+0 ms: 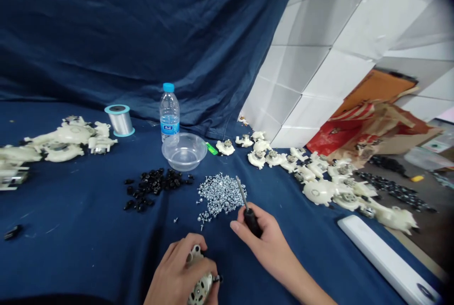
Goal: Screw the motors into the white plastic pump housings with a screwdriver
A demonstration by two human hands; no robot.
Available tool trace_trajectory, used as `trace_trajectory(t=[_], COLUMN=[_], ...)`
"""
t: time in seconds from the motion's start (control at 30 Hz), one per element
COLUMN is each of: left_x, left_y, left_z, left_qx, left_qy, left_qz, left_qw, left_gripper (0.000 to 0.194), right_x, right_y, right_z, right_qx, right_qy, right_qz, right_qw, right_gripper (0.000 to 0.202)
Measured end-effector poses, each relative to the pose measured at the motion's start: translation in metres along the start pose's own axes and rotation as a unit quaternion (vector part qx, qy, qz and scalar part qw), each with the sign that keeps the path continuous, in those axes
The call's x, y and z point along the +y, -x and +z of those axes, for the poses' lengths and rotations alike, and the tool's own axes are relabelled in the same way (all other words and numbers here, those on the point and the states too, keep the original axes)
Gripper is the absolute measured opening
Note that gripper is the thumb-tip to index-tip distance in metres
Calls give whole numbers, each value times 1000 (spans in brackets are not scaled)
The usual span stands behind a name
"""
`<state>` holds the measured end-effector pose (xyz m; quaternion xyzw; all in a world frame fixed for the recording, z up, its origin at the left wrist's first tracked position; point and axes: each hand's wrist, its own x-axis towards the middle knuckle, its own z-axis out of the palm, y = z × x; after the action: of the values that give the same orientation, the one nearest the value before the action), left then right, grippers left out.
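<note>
My left hand [182,272] is closed around a cream plastic part with a round metal gear plate [201,290], near the front edge of the view. A small black piece sticks out of the part's right side. In my right hand [266,239] is a screwdriver [251,222] with a black handle, its shaft pointing up and away. The shaft's tip lies over the right edge of a pile of small silver screws [222,194]. Left of the screws is a heap of small black plastic pieces [156,184].
Behind the piles stand a clear plastic bowl [184,153], a water bottle [170,113] and a wire spool [121,121]. Cream plastic assemblies [67,137] lie at left, more cream assemblies [321,191] at right. A long white bar [383,257] lies front right, white boxes [312,78] behind.
</note>
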<state>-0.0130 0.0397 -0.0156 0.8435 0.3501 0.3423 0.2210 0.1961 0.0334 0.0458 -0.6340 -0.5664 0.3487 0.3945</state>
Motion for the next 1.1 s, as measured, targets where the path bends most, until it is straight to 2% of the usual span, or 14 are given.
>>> trace_trajectory(t=[0.13,0.27,0.37,0.47,0.57,0.67,0.73,0.8,0.87,0.97,1.1], left_x=[0,0,-2,-3,-4,-4,-4,-4,-5,-5,-2], left_y=[-3,-4,-5,-5,-6,-5,-4,-4,-3,-3,-5], left_z=[-3,-8,-14,-20,-24,-25,-25,-24,-23,-22,-23], left_qx=[2,-2,-10,-24,-43,-48,-42,-34,-30,-18,-16], left_qy=[-31,-65,-92,-105,-104,-106,-103,-95,-88,-91,-83], left_qz=[5,3,5,17,23,27,28,22,18,27,11], left_qw=[999,998,996,994,993,993,993,995,995,995,996], left_gripper=[18,15,14,14,13,13,14,15,16,18,14], right_x=[-16,-30,-31,-27,-24,-25,-25,-22,-18,-9,0], right_y=[-31,-62,-77,-85,-85,-74,-57,-36,-16,5,11], right_z=[21,56,78,88,82,58,37,20,11,14,29], right_qx=[-66,-160,-212,-237,-237,-220,-206,-195,-190,-186,-177], right_qy=[25,92,126,115,53,-54,-137,-208,-258,-307,-345], right_qz=[-48,-104,-110,-89,-55,-13,25,73,120,171,201], right_qw=[996,977,963,961,968,974,968,956,940,918,900], right_gripper=[34,21,21,21,19,19,31,53,60,59,61])
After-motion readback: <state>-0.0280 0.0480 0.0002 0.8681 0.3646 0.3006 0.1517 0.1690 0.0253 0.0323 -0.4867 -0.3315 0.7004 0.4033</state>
